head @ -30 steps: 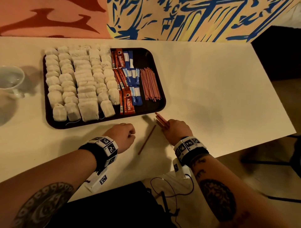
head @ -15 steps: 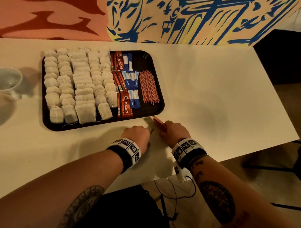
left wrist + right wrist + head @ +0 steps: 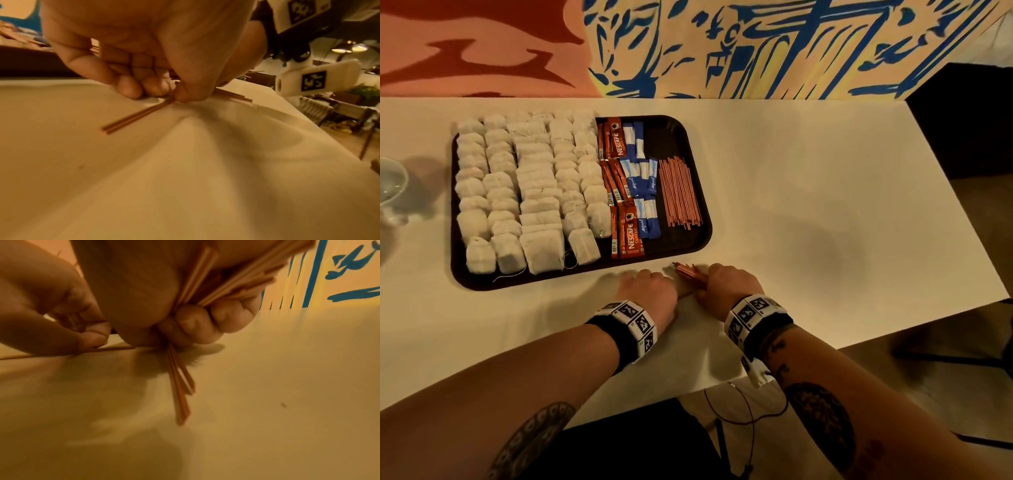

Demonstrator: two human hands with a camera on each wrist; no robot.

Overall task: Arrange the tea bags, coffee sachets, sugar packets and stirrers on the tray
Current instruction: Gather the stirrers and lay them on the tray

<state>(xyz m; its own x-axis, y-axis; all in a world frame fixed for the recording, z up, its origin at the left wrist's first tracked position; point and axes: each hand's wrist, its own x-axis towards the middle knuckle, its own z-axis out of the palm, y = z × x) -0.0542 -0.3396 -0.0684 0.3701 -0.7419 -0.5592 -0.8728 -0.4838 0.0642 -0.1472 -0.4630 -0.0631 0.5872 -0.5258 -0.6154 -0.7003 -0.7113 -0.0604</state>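
Observation:
A black tray (image 3: 551, 278) holds rows of white tea bags (image 3: 527, 192), red coffee sachets (image 3: 628, 233), blue-and-white sugar packets (image 3: 642, 178) and a flat row of thin red stirrers (image 3: 679, 192). Just in front of the tray's near right corner, my right hand (image 3: 722, 284) grips a bundle of stirrers (image 3: 688, 274), whose ends (image 3: 179, 386) fan down onto the table. My left hand (image 3: 654, 284) lies close beside it. Its thumb and fingers (image 3: 164, 94) pinch a single loose stirrer (image 3: 139, 115) that lies flat on the table.
The white table (image 3: 825, 205) stretches right of the tray to its edge. A white cup (image 3: 390, 185) stands at the far left. A painted wall runs behind the table. A black cable (image 3: 739, 411) hangs below the near edge.
My left hand has slid right across the table to the loose stirrer and now pinches it next to the right hand. The right hand has stayed put with its bundle.

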